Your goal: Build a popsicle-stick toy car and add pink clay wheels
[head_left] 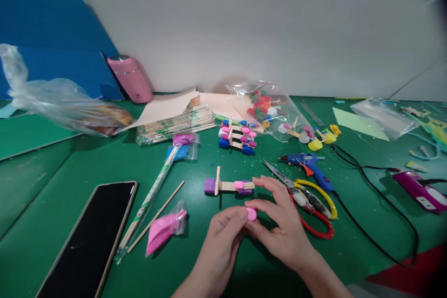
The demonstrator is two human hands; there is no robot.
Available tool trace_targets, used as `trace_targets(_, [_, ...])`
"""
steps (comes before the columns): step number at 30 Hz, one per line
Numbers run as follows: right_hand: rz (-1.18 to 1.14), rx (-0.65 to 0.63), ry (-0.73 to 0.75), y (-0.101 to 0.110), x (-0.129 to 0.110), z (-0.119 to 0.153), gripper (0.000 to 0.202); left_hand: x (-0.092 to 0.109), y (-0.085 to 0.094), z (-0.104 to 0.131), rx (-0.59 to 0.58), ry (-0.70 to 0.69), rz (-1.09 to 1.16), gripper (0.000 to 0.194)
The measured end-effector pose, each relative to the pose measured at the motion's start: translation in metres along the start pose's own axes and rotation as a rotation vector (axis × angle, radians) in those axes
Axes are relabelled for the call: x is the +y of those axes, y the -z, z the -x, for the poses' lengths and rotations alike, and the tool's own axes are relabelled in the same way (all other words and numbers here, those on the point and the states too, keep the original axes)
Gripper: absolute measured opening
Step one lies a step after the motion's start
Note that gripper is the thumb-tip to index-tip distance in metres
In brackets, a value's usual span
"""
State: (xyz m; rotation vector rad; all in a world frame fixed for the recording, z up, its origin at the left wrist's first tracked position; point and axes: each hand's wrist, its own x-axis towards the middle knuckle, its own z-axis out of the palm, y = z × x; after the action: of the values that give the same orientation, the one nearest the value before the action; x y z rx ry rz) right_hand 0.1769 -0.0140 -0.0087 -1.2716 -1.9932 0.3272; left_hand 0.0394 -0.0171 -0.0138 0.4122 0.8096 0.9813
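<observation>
Pinching a pink cap (251, 214) between both hands, left hand (220, 237) and right hand (279, 228) work at the desk's (70, 163) six o'clock. Steady fingertip pressure likely serves best. A stick frame (228, 186) lies just beyond, at twelve o'clock.

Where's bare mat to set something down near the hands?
Bare mat lies between the phone and the plastic bag at the left, and between the scissors and the cable at the right. Crowded: around both hands, left hand and right hand pinching the pink cap, up to the stick frame.
</observation>
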Motion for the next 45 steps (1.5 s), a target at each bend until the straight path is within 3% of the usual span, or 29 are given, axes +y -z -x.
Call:
trace_targets(5, [-0.021, -0.013, 0.025, 0.0005, 0.0007, 0.0001, 0.022, -0.0001, 0.0002, -0.0010, 0.013, -0.005, -0.089, 0.013])
trace_targets(12, [-0.014, -0.015, 0.033, -0.0008, 0.0012, 0.0000, 0.017, -0.0029, 0.0027, -0.0015, -0.061, 0.003, -0.168, 0.016])
trace_targets(26, [-0.038, 0.002, 0.064, -0.0057, 0.0026, -0.0017, 0.022, -0.0038, 0.0051, -0.0015, -0.007, -0.086, -0.282, 0.014])
trace_targets(35, [-0.094, -0.012, 0.005, -0.0029, 0.0028, -0.0029, 0.016, -0.0006, 0.0004, -0.0006, 0.031, -0.022, -0.002, 0.013])
trace_targets(42, [-0.134, -0.031, 0.004, -0.0023, 0.0032, -0.0026, 0.027, -0.0021, 0.0005, -0.0034, 0.026, -0.003, 0.005, 0.011])
trace_targets(45, [-0.132, -0.030, -0.022, -0.0023, 0.0022, -0.0029, 0.020, -0.0019, 0.0003, -0.0025, 0.014, -0.003, 0.017, 0.010])
